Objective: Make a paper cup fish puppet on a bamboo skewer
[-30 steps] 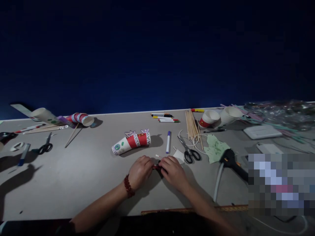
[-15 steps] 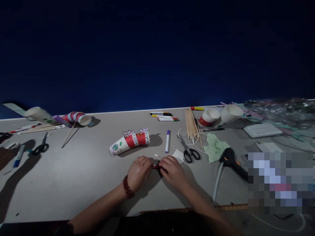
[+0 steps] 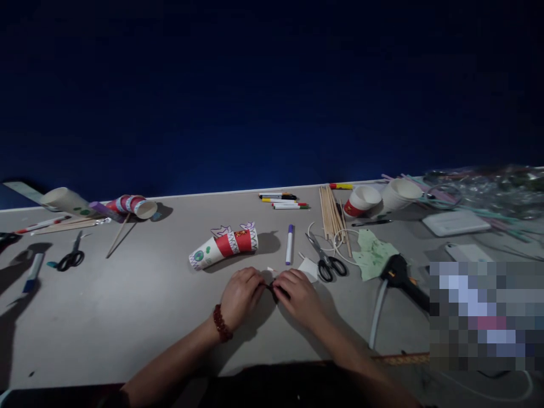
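Note:
My left hand [image 3: 243, 296], with a dark red bead bracelet at the wrist, has its fingers closed in a pinch low over the table. Facing it, my right hand [image 3: 299, 296] is pinched closed too. Between the fingertips shows a small dark strip [image 3: 270, 287], held from both ends; its kind is too small to make out. Just beyond my hands lies a joined paper-cup body [image 3: 224, 247], white and red, with purple-edged paper spikes and zigzag lines. A purple-capped marker [image 3: 289, 245] and black-handled scissors [image 3: 325, 262] lie beyond my right hand, near a white paper scrap [image 3: 308, 268].
To the right are wooden sticks [image 3: 329, 212], paper cups [image 3: 362, 201], green paper [image 3: 374, 253] and a black glue gun [image 3: 402, 277]. Several markers [image 3: 284, 203] lie at the back. At left are a second cup figure [image 3: 135, 206], scissors [image 3: 72, 258] and a blue-white marker [image 3: 34, 273].
The strip between my fingertips has turned, its reddish face now showing dark. My hands stay nearly in place. At far left, another person's hand has drawn out of view.

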`<action>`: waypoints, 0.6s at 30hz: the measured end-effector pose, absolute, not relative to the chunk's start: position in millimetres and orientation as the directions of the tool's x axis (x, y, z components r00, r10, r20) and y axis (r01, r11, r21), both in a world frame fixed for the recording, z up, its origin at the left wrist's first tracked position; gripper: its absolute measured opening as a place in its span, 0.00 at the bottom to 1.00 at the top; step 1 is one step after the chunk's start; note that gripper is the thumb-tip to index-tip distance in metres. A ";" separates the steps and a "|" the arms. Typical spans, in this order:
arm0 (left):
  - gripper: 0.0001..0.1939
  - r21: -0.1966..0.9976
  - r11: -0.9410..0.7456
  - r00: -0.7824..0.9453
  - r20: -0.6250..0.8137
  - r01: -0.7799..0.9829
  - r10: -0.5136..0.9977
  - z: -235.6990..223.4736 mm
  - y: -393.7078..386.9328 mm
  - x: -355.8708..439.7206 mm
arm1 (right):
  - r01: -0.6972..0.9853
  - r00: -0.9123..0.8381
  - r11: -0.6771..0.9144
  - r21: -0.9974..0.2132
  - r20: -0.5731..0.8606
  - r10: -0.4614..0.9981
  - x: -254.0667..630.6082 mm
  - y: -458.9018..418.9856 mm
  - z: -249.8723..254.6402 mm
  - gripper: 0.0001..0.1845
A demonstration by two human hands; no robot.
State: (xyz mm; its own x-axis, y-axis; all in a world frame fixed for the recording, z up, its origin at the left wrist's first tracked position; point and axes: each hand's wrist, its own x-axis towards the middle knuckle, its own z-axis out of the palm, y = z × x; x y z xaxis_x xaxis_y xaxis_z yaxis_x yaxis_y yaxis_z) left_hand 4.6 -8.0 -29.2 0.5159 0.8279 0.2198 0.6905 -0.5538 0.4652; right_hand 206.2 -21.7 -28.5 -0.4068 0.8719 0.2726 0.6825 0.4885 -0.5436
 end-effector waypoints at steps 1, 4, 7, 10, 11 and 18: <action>0.05 0.470 -0.546 0.511 0.214 0.693 0.832 -28.9 -7.5 5.1 | 0.688 -0.404 0.485 -0.540 0.272 0.874 205.9 -21.5 -28.2 0.06; 0.06 0.465 -0.551 0.517 0.213 0.693 0.829 -29.0 -6.5 5.8 | 0.696 -0.401 0.483 -0.531 0.271 0.875 205.6 -21.3 -28.5 0.05; 0.06 0.472 -0.561 0.530 0.211 0.680 0.821 -29.2 -6.2 4.9 | 0.698 -0.409 0.488 -0.525 0.268 0.873 205.6 -21.6 -29.9 0.06; 0.05 0.486 -0.560 0.533 0.208 0.671 0.820 -29.3 -6.3 4.0 | 0.697 -0.414 0.493 -0.521 0.269 0.870 205.6 -21.6 -30.8 0.06; 0.05 0.487 -0.561 0.533 0.210 0.670 0.819 -29.4 -6.5 4.0 | 0.696 -0.414 0.494 -0.521 0.271 0.869 205.6 -21.4 -30.7 0.06; 0.07 0.478 -0.558 0.519 0.225 0.679 0.825 -33.6 -6.1 4.9 | 0.674 -0.416 0.484 -0.558 0.255 0.873 206.5 -19.5 -25.6 0.05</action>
State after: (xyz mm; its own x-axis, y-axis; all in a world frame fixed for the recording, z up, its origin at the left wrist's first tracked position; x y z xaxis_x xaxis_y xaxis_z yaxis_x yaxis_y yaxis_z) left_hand 4.9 -6.1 -33.6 0.5191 0.8246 0.2247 0.6790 -0.5576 0.4775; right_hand 206.5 -19.5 -25.6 -0.4157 0.8729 0.2552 0.6743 0.4842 -0.5575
